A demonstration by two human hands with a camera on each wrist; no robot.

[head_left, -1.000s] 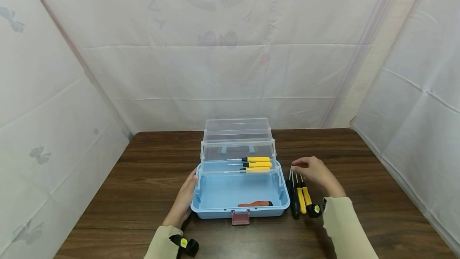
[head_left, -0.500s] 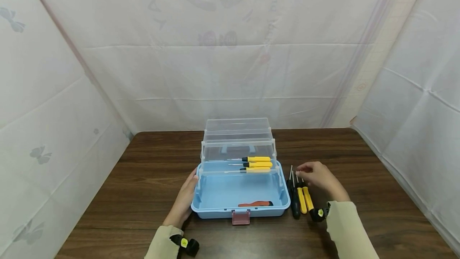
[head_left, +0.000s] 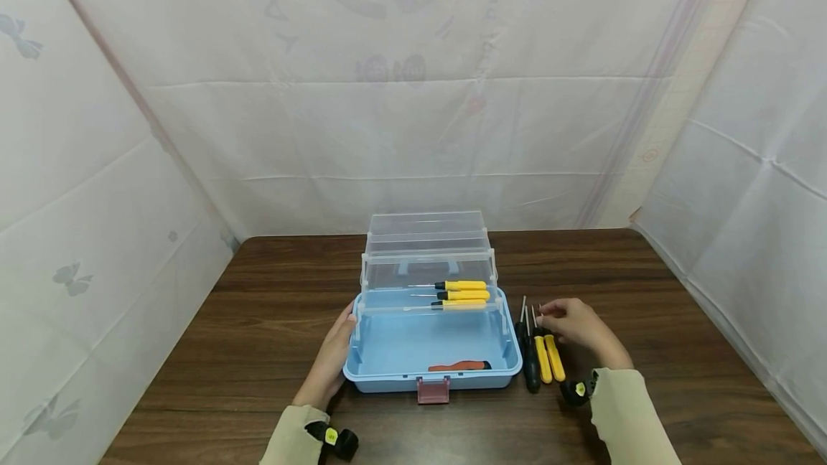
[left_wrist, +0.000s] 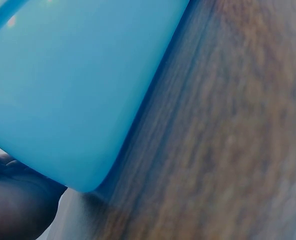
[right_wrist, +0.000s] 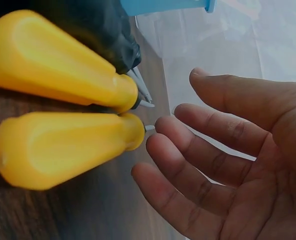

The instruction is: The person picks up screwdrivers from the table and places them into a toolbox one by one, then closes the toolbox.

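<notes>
A light blue toolbox (head_left: 413, 383) stands with its clear lid raised. My left hand (head_left: 329, 359) rests along its left wall, fingers extended; in the left wrist view, part of that hand shows behind the box corner (left_wrist: 88, 165). On the table right of the box lie two yellow-handled screwdrivers (head_left: 549, 359) and black-handled ones (head_left: 531, 368), handles toward me. My right hand (head_left: 578, 325) is over the shafts of the yellow pair. The right wrist view shows its fingers (right_wrist: 173, 155) loosely bent and thumb apart, close to the shaft of the nearer yellow screwdriver (right_wrist: 68, 150), nothing held.
Three yellow-and-black screwdrivers (head_left: 464, 296) lie in the clear tray at the back of the box. A red-and-black tool (head_left: 460, 366) lies on the box floor near the pink latch (head_left: 432, 390). White sheets (head_left: 413, 128) close off the wooden table (head_left: 278, 293) behind and beside.
My right hand has shifted right and a little toward me, from the black screwdrivers' shaft tips to the yellow ones. The left hand, toolbox and tools have stayed in place.
</notes>
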